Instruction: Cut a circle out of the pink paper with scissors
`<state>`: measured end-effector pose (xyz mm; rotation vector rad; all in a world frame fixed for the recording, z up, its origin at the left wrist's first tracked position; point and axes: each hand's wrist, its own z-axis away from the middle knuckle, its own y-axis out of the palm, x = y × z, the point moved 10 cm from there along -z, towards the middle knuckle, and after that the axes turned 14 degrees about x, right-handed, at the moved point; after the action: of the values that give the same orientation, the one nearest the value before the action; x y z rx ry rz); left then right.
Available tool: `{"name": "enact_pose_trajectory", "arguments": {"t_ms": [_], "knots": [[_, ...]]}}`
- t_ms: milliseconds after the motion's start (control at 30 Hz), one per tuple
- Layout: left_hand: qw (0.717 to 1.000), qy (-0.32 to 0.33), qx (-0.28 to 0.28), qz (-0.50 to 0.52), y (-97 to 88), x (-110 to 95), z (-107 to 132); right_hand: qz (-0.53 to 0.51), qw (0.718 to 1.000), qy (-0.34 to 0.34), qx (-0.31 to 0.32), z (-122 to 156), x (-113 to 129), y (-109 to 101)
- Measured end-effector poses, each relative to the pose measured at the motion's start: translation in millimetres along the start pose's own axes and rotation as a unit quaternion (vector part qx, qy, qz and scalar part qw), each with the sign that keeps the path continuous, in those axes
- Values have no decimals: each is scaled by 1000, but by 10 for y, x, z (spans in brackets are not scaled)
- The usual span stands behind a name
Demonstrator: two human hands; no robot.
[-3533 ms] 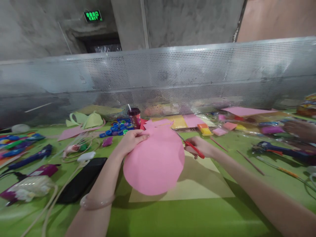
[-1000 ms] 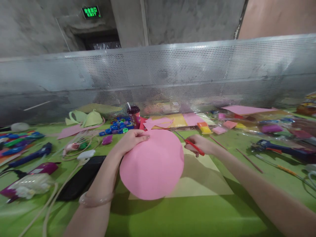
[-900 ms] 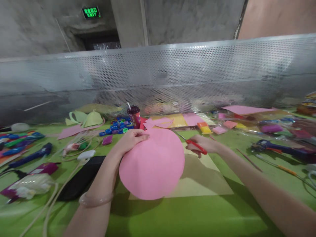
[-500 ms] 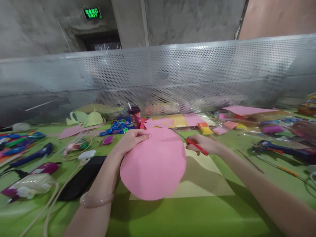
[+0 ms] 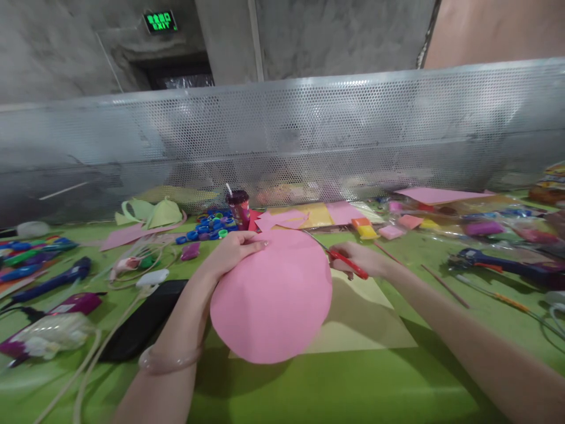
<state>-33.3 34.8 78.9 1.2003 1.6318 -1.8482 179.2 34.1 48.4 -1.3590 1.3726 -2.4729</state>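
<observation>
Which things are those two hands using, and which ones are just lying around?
In use:
round pink paper, held by the left hand
red-handled scissors, held by the right hand

Seemingly just lying about:
cup with a straw
black flat thing
small blue plastic pieces

Can't tell: pale yellow sheet underneath.

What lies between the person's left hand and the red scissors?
The upper part of the pink paper circle, seen in the head view. The left hand grips its upper left edge; the right hand holds the red scissors.
</observation>
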Motion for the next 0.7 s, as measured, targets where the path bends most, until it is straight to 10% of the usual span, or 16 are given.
{"name": "enact_pose_trajectory", "arguments": {"t_ms": [700], "knots": [[1000, -4, 14, 15, 29, 21, -7, 5, 1000, -7, 9, 7, 5, 13]]}}
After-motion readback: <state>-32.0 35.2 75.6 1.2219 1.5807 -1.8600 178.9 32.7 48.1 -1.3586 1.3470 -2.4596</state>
